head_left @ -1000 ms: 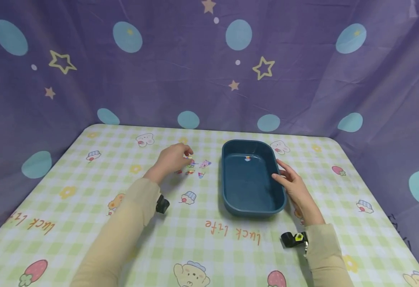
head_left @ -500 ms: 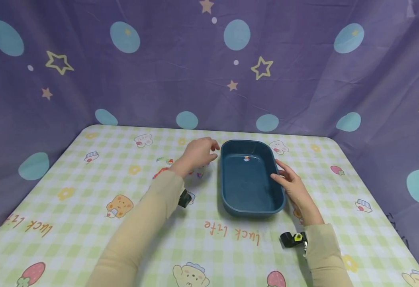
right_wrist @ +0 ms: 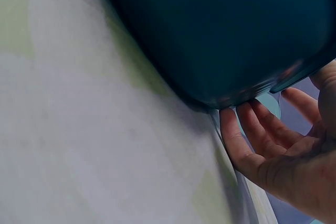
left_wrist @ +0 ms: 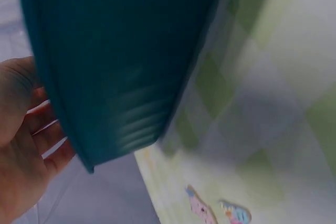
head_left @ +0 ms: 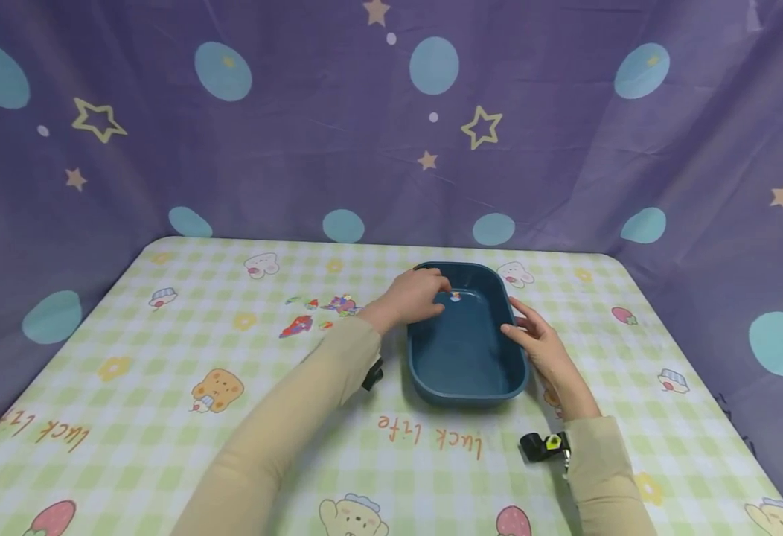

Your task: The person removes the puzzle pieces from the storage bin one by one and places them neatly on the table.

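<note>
A dark teal rectangular bin stands on the checked cloth. One small colourful flat piece lies in its far end. My left hand reaches over the bin's left rim, fingers bent; whether a small piece is between them is hidden. In the left wrist view, several fingers show beyond the rim. My right hand holds the bin's right side, with the thumb at the rim and fingers against the outer wall. Left of the bin lie several colourful flat pieces, including a red one and a purple one.
A green-and-white checked cloth with printed cartoons covers the table. Behind it hangs a purple curtain with stars and dots. Black wrist cameras are on both wrists, the right one close above the cloth.
My left hand has moved right from the flat pieces to over the bin's left rim, uncovering pieces on the cloth. My right hand stays on the bin. The head view has shifted slightly.
</note>
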`<state>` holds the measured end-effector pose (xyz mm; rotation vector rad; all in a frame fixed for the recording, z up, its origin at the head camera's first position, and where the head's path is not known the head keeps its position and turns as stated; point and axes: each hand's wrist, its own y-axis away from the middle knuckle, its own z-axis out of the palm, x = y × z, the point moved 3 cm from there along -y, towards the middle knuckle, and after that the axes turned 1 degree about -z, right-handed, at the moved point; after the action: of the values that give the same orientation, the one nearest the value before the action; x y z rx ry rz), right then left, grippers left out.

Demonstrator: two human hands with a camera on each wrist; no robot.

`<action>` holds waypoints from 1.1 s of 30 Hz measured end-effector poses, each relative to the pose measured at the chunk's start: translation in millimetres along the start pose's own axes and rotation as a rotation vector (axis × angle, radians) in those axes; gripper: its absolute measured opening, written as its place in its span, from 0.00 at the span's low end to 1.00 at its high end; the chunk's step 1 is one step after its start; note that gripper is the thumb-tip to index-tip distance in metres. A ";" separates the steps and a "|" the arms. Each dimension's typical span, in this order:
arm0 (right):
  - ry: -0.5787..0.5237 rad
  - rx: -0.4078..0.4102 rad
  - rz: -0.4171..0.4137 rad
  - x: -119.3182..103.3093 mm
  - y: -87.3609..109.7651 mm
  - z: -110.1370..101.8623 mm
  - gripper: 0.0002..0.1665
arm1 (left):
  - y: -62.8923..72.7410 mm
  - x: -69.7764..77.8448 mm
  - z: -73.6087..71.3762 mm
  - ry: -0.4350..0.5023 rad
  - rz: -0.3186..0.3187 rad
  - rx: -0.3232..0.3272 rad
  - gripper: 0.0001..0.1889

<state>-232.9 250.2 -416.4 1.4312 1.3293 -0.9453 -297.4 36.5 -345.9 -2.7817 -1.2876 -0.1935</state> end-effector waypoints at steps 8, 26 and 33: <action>-0.011 0.004 -0.003 0.0 -0.3 -0.3 0.36 | -23.8 6.4 19.6 -0.015 0.027 -0.078 0.19; -0.024 0.004 -0.020 0.9 -1.8 0.3 0.36 | -38.3 11.8 37.0 -0.126 -0.023 -0.198 0.19; -0.015 0.016 -0.028 0.9 -1.3 -0.4 0.36 | -38.4 11.6 38.7 -0.147 0.002 -0.170 0.14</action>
<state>-234.1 250.8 -417.3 1.4183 1.3365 -0.9846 -316.0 74.6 -382.1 -2.9909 -1.3596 -0.1041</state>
